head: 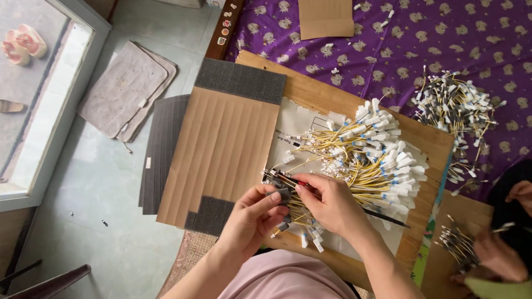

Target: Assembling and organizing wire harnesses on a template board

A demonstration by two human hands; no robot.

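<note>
While your left hand [252,213] pinches a small grey foam block [284,194] and your right hand [327,202] grips yellow wire leads [366,158] above the wooden board [310,91], you seem mid-fitting; next, seat them squarely

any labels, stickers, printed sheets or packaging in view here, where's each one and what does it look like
printed sheet: white paper with a faint table, under the yellow cable pile on the wooden board.
stickers: small red and white, in a row on the dark wooden edge, top centre.
cardboard piece: plain brown rectangle on the purple cloth, top.
</note>
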